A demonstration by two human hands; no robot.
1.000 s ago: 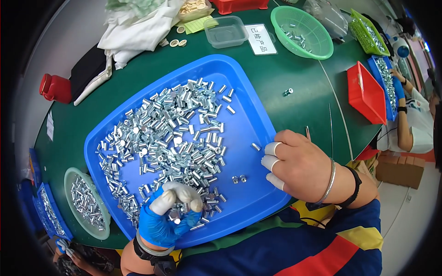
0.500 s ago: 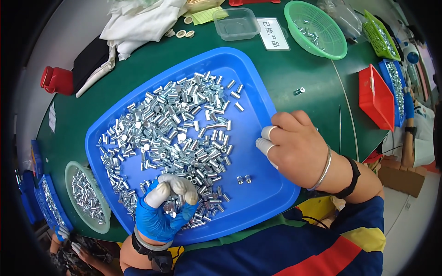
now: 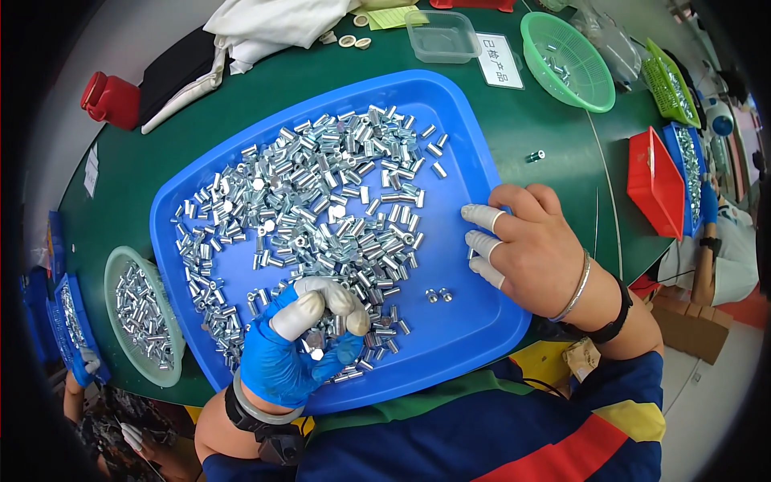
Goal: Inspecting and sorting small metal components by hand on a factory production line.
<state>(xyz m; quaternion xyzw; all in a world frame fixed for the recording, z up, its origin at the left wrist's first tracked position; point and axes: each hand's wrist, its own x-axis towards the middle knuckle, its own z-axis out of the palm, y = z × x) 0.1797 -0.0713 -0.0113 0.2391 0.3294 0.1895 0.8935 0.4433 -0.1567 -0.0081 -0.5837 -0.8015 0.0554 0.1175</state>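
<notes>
Gloved left hand [image 3: 301, 341] is pinching a few metal sleeves [image 3: 315, 344] at tray's [image 3: 450, 104] 6 o'clock, w/ main pile [image 3: 321, 201] toward 12; right hand [image 3: 534, 241] is lying fingers-apart, empty, at 3 o'clock.

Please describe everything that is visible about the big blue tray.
The blue tray is a wide, shallow, plastic-looking dish with rounded corners and a raised rim. It lies flat, turned at an angle, on the green table. Many small silvery metal sleeves cover its middle and left. The gloved left hand rests in its near part; the right hand lies over its right rim.
</notes>
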